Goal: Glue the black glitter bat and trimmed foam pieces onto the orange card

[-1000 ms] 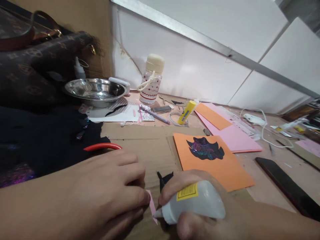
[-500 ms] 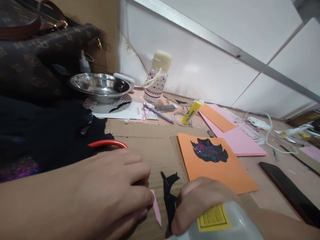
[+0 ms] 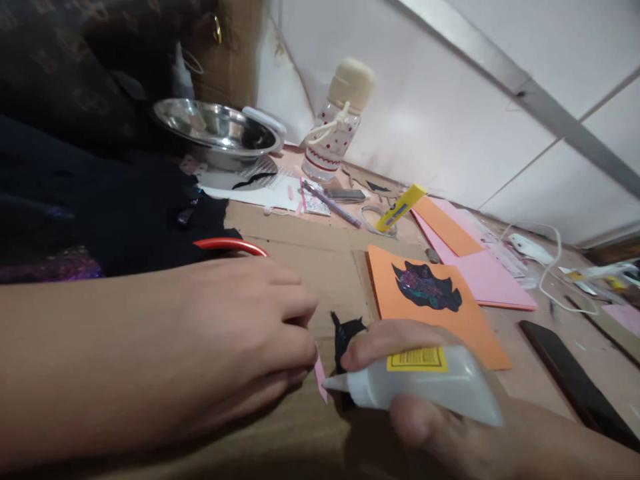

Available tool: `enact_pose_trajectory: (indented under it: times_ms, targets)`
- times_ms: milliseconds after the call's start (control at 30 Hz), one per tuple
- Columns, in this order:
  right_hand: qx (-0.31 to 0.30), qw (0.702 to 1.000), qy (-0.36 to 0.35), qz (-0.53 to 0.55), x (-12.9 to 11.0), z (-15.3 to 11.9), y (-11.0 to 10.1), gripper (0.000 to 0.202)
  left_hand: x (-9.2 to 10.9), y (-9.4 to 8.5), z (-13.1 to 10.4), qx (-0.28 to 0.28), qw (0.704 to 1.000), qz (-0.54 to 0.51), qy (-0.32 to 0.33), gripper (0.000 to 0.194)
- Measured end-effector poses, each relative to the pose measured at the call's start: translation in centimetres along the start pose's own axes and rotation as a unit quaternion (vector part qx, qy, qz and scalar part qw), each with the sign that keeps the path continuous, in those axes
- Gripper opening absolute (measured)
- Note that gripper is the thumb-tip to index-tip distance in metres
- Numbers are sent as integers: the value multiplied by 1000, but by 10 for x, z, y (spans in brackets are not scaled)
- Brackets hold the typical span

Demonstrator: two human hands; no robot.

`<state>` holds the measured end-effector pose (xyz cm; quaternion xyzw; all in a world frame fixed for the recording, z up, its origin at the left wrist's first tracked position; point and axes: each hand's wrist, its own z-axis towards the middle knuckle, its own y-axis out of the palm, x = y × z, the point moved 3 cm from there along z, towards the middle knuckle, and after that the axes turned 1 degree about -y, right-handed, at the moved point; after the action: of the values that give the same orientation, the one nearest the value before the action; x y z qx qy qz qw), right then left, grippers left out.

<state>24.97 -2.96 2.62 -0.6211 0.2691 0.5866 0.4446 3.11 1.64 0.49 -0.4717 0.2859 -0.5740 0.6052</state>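
My left hand point(image 3: 250, 320) is closed, its fingertips pinching the upper end of a narrow pink paper strip point(image 3: 321, 379) over the cardboard point(image 3: 295, 243). In my right hand point(image 3: 425, 407) is a translucent glue bottle point(image 3: 425, 383) with a yellow label, lying on its side. Its pointed nozzle is at the strip's lower part. A black cut piece point(image 3: 347, 333) lies partly behind the bottle. Beyond my right hand, an orange card point(image 3: 385, 293) bears a black shape point(image 3: 427, 287) with purple and teal glitter.
Red-handled tool point(image 3: 233, 246) and black material point(image 3: 135, 213) at left. Behind are a metal bowl point(image 3: 215, 127), a drinks bottle point(image 3: 334, 127), a pen point(image 3: 335, 207) and a yellow glue stick point(image 3: 401, 208). Pink sheets point(image 3: 500, 280), a white cable point(image 3: 557, 247) and a dark phone point(image 3: 570, 373) are at right.
The bottle has turned and come up into fuller view, its nozzle now at the pink strip. My left hand still pinches the strip. The camera view has shifted and tilted.
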Motion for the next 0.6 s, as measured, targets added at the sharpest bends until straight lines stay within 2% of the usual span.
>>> enact_pose_trajectory:
  times_ms: [100, 233, 600]
  targets:
    - [1, 1000, -13, -26, 2, -1, 1, 17, 0, -6, 3, -1, 1000, 1, 5, 26]
    - [-6, 997, -16, -80, 0, -1, 1, 15, 1, -7, 5, 11, 1000, 7, 7, 23]
    - [-14, 993, -15, -120, -4, 0, 1, 19, 1, -8, 7, 22, 999, 23, 2, 21]
